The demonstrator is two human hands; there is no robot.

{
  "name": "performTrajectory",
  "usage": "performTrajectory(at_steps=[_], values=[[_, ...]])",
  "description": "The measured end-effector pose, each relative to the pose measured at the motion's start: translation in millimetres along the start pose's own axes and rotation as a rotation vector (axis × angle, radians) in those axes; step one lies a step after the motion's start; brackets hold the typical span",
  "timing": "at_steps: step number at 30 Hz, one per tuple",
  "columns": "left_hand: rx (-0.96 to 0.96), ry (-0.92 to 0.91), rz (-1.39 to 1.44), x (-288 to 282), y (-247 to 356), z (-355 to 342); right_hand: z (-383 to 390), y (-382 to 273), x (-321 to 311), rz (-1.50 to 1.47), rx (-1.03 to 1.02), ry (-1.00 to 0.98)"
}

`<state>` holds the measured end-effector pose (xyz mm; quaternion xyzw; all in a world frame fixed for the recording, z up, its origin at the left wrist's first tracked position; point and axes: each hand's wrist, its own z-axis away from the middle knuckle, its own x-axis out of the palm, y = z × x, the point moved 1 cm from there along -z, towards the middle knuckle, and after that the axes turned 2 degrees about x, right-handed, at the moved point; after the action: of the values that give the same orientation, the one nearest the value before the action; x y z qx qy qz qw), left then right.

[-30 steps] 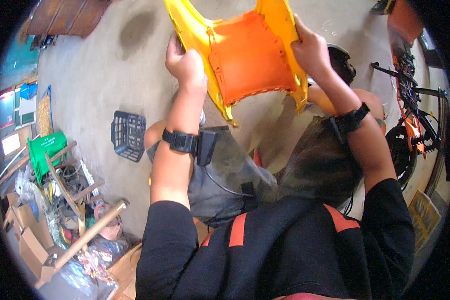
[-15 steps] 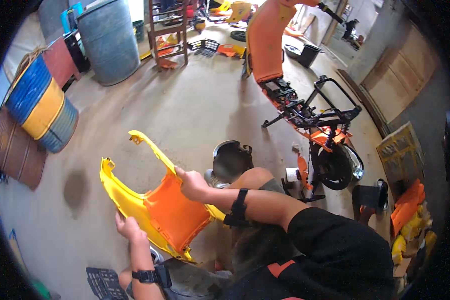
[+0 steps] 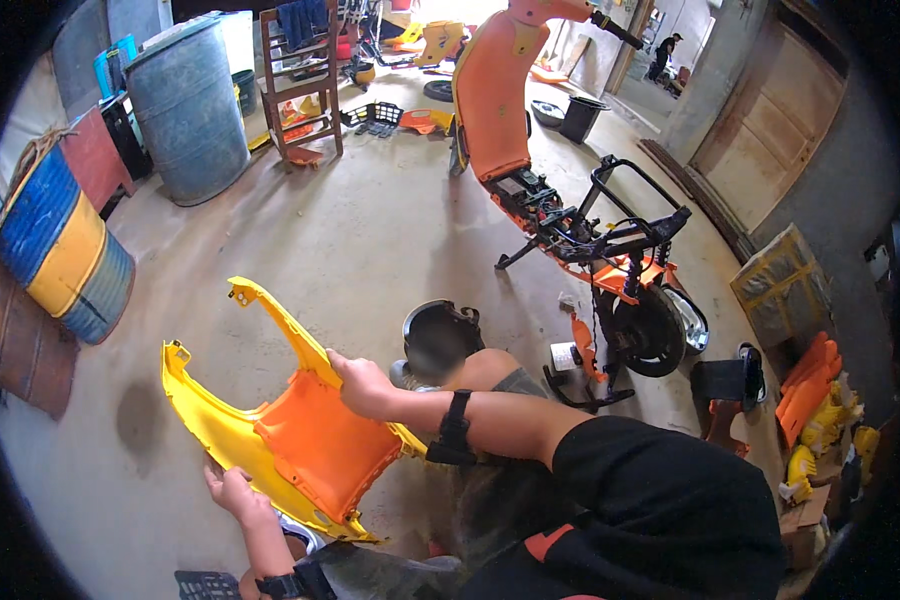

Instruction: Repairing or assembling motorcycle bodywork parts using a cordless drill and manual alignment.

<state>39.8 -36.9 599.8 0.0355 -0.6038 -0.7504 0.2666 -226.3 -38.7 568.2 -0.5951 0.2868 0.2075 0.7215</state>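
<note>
A scooter body panel (image 3: 330, 440), yellow around the edges and orange in the middle, is tilted in front of me, its two long yellow prongs pointing away. My right hand (image 3: 365, 385) is wrapped round the base of the right prong, thumb on top. On the lower left edge, my left hand (image 3: 238, 492) holds the panel's yellow rim; some of its fingertips are hidden behind it. A dark, rounded shell (image 3: 440, 340) lies on the floor just beyond my right hand, beside my knee.
A partly stripped orange scooter (image 3: 570, 220) stands ahead to the right. A white can (image 3: 565, 356) is near its rear wheel. Drums, including a blue-and-yellow barrel (image 3: 65, 250), line the left side, with a wooden chair (image 3: 300, 90) behind. Orange and yellow parts (image 3: 815, 400) are piled far right.
The view has shifted, so the scooter and drums appear further left and the panel slightly lower and left. Both hands are still on the panel.
</note>
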Motion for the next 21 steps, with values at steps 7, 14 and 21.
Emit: performTrajectory(at_steps=[7, 14, 21], values=[[0.009, -0.024, 0.004, -5.8, -0.7, -5.6, -5.2, 4.4, 4.0, 0.048, -0.047, 0.034], [-0.014, -0.091, 0.036, -10.5, 1.7, -6.4, -5.8, -12.4, -16.5, -0.008, 0.077, -0.043], [-0.028, 0.001, -0.028, 2.7, 10.6, 7.9, -15.7, 7.6, -4.5, 0.097, 0.081, -0.064]])
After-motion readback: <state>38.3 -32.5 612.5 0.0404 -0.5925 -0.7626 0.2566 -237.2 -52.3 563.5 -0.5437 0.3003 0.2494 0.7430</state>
